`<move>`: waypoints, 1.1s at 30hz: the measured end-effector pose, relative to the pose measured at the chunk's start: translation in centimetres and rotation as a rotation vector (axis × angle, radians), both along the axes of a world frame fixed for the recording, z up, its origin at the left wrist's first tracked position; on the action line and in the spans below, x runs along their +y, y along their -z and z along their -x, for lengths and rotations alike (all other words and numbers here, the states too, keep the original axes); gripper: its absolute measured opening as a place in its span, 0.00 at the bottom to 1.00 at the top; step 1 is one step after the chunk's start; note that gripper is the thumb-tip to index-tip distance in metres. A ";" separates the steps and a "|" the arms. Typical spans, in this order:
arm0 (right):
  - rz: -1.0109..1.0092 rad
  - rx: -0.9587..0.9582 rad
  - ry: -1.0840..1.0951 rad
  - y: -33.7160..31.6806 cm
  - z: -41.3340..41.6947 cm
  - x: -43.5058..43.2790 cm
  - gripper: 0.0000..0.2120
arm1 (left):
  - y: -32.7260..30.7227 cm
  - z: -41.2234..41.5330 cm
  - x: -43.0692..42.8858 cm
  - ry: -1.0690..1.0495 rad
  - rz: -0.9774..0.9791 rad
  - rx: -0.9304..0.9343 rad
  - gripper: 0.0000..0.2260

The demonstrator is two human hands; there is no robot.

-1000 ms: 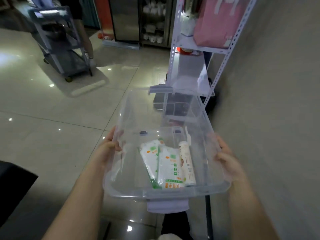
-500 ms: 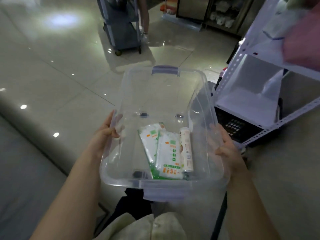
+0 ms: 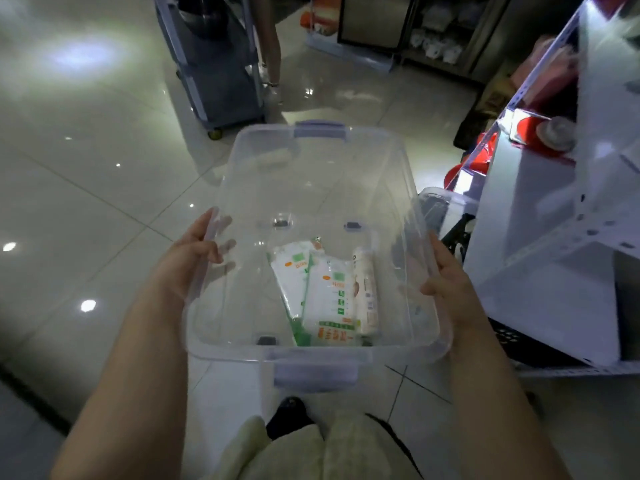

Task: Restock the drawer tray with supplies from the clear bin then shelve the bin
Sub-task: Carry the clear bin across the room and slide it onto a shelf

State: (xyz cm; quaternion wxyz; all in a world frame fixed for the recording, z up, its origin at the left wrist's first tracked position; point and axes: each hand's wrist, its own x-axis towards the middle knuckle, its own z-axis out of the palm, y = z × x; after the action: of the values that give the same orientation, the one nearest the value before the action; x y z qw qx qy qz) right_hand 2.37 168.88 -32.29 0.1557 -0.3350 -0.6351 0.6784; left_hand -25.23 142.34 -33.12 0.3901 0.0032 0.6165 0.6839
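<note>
Clear plastic, lidless and see-through to the tiles beneath, the bin (image 3: pixel 311 188) is carried at waist height over the glossy floor (image 3: pixel 86 209) by a person whose two bare arms reach forward from the bottom of the view. Their left hand (image 3: pixel 194 258) is clamped on the bin's left rim, the fingers (image 3: pixel 221 245) curled over the edge and showing through the wall inside; their right hand (image 3: pixel 450 285) grasps the right rim in the same way, thumb on top, so each grip is closed firmly on the bin. Pale purple latch handles sit at the far end (image 3: pixel 320 129) and the near end (image 3: pixel 315 375). Down in the near right part of the bin lie two flat white and green packets (image 3: pixel 322 296), one overlapping the other, and touching their right side a slim white tube (image 3: pixel 363 289) with orange print, all resting lengthwise on the bottom. Just to the right stands a white metal shelf unit (image 3: pixel 540 271), its slotted uprights tilted in the wide view, with red things and a blurred round object on one level. Farther back on the floor is a grey wheeled cart (image 3: pixel 214 64), and beside it someone's bare lower leg (image 3: pixel 272 46).
</note>
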 end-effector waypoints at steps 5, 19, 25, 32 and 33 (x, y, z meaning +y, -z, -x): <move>0.026 -0.009 0.124 0.0 6.4 6.5 0.42 | -1.2 8.1 8.4 0.084 -0.053 0.046 0.38; 0.241 0.159 0.064 -0.5 31.6 34.8 0.39 | -3.7 30.2 34.3 0.017 -0.051 0.106 0.37; 0.313 -0.006 -0.081 1.0 40.3 43.1 0.41 | -2.5 38.8 41.7 0.037 -0.041 0.169 0.36; 0.331 -0.199 0.259 3.3 49.3 49.4 0.32 | -1.6 51.5 55.4 0.336 -0.012 0.224 0.38; 0.332 -0.198 0.308 3.2 50.3 50.4 0.31 | -1.9 53.3 57.8 0.363 0.004 0.220 0.38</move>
State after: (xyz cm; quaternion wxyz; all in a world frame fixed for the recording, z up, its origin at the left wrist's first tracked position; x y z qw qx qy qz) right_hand -47.89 219.28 -35.53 0.1370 -0.5139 -0.4684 0.7055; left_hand -78.50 200.10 -31.23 0.4372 0.1884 0.6460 0.5967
